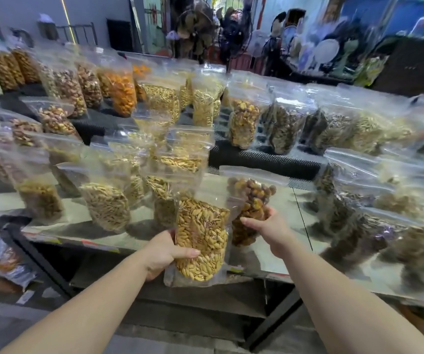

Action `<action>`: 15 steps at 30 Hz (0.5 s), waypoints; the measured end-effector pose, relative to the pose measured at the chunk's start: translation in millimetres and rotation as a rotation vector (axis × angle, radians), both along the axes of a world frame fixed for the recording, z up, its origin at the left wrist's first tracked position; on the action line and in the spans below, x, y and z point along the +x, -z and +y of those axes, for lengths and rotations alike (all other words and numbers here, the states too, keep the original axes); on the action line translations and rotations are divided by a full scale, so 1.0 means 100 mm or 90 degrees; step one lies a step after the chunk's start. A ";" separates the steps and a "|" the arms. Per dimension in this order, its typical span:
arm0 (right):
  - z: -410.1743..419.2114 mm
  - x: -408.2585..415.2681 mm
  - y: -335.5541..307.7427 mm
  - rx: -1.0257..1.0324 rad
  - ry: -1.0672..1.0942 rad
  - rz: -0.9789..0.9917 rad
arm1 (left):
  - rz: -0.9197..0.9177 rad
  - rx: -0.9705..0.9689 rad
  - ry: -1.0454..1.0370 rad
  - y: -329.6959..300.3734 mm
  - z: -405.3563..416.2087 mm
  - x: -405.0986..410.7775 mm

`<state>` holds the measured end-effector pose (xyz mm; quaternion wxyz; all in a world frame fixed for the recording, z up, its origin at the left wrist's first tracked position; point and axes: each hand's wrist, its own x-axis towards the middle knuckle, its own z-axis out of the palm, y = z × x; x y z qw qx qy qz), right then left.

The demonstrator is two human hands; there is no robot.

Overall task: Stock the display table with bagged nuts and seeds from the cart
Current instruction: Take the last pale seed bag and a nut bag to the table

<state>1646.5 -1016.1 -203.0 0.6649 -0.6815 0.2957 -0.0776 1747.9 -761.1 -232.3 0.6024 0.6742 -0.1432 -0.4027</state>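
Clear plastic pouches of nuts and seeds crowd the stepped display table [277,254], its front tier a pale reflective surface and the higher tiers covered in dark mesh. Both bare forearms reach forward from the bottom of the view, angled toward each other over the table's front edge.

The left hand [163,252] is turned with the thumb across the front of a bag of pale yellow seeds [202,238]; the thumb lies over the lower part of the pouch and the remaining fingers curl behind it, so the hand grips the bag firmly. This bag is held upright at the front edge of the table, its bottom hanging just past and below the rim, not resting on the surface.

The right hand [269,229] reaches a little further in, wrist bent, thumb pointing left across the lower front of a bag of brown round nuts [253,205], fingers wrapped round its right side. That bag stands tilted slightly on the front tier, just beside and partly behind the seed bag, the two pouches touching.

To the left stand more bags of pale seeds [107,205]; to the right, blurred bags of dark seeds [338,215]. Orange-filled bags [121,94] sit on the upper tier.
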 end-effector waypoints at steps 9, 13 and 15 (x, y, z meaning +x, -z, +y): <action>-0.57 0.67 -0.08 -0.113 0.021 -0.007 | 0.011 0.021 -0.028 0.17 -0.32 -0.04; -0.77 1.08 -0.04 -0.088 0.016 -0.032 | 0.023 0.001 -0.074 0.16 -0.43 -0.04; -0.85 1.25 0.00 -0.080 0.024 -0.038 | 0.022 0.000 -0.088 0.15 -0.46 -0.04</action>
